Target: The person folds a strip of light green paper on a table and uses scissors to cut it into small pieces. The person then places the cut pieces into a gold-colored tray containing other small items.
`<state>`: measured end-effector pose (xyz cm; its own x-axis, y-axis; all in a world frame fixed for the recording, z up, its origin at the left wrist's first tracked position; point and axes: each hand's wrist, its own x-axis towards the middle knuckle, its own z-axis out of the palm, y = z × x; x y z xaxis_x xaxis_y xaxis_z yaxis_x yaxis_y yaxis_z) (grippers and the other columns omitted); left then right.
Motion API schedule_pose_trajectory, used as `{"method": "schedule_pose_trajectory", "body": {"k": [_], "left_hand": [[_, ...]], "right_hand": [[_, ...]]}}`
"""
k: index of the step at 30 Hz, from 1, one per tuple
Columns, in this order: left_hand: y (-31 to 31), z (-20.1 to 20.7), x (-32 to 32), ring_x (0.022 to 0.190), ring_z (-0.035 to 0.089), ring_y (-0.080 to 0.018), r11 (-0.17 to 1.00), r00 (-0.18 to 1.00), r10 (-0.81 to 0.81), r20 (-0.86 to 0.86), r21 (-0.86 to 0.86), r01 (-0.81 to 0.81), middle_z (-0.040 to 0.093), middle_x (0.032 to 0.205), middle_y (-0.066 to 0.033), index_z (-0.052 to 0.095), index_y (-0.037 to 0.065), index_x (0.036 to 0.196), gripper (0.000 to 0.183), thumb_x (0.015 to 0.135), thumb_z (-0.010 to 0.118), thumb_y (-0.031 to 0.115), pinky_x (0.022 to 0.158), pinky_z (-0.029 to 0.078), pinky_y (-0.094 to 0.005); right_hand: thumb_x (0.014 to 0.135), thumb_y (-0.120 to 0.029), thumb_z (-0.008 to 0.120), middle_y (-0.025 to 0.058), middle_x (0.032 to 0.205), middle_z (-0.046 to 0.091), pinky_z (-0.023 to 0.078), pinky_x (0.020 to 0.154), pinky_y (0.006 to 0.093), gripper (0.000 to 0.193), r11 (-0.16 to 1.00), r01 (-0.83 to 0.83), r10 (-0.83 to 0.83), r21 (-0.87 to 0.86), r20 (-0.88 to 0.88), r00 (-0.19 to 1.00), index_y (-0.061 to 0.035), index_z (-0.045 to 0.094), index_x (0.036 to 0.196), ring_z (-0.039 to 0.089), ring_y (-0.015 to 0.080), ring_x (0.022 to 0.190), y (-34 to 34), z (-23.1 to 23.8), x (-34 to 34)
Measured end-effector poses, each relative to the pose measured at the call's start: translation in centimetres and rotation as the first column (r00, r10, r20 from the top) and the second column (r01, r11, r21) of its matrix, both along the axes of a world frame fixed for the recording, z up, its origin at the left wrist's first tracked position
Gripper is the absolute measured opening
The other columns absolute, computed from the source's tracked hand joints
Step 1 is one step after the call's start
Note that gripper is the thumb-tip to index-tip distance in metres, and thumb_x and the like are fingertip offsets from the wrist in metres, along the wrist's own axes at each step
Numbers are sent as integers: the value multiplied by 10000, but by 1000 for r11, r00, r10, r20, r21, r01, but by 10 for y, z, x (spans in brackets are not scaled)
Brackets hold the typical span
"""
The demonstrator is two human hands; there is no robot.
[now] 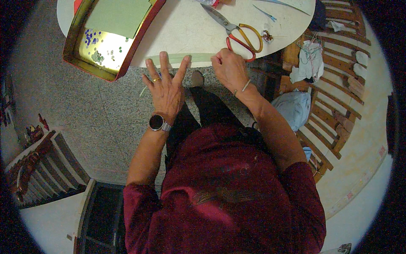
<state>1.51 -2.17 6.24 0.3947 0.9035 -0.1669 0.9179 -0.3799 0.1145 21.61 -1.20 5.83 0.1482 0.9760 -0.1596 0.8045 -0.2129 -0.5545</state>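
Note:
A long pale green strip (198, 56) lies along the near edge of the white table (186, 31). My left hand (167, 91) is open, its fingers spread and their tips resting on the strip. At the strip's right end, my right hand (231, 72) is closed with the fingers curled in. Whatever those fingers hold is hidden. Just beyond the right hand lie scissors (229, 27) with red and yellow-orange handles, their blades slightly apart and pointing away to the left.
To the left, a gold-lined tin (76, 51) holds a green sheet (116, 19) and blue and green sequins (98, 56). Blue tweezers (265, 13) and a small dark cluster (267, 36) lie at the far right. Wooden slatted seating (334, 91) carrying cloths and bags stands right of the table.

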Motion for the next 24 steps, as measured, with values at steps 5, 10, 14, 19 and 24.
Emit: {"method": "schedule_pose_trajectory", "body": {"k": [5,10,14,19,24], "left_hand": [[0,0,2,1372,109,-552,1000,1000,13,5,4,-13,134,1554,-177,258,424,1460,791,818,597,111,1020,216,-727],[0,-4,1,1372,104,-551,1000,1000,18,14,-3,-18,129,1557,-169,264,429,1457,807,801,612,113,1025,215,-721],[0,-3,0,1375,99,-547,1000,999,15,41,-10,-15,124,1559,-163,263,433,1456,828,786,610,92,1030,213,-715],[-1,-5,-1,1376,97,-546,1000,998,11,55,9,-12,123,1559,-164,261,426,1459,838,778,618,94,1028,216,-714],[0,-5,-2,1359,137,-559,1000,996,4,90,28,-7,163,1546,-173,249,436,1459,796,818,552,74,984,245,-748]], "right_hand": [[828,-164,628,204,685,627,488,596,462,191,997,14,-15,79,13,1000,8,588,755,630,390,644,-1,-5,0],[823,-133,634,191,671,617,482,578,455,160,995,-6,6,103,-4,1000,-2,567,760,625,385,634,-1,-3,0],[815,-116,644,180,677,619,481,574,448,146,994,-4,7,108,-28,1000,-10,559,760,622,381,635,-2,-4,0],[842,-151,577,228,737,623,491,654,503,153,1000,-5,4,-13,-45,999,-8,578,788,627,415,732,0,-1,0],[829,-159,609,218,724,636,497,641,488,162,1000,0,0,-8,-13,1000,-4,590,783,635,407,701,2,-4,1]]}}
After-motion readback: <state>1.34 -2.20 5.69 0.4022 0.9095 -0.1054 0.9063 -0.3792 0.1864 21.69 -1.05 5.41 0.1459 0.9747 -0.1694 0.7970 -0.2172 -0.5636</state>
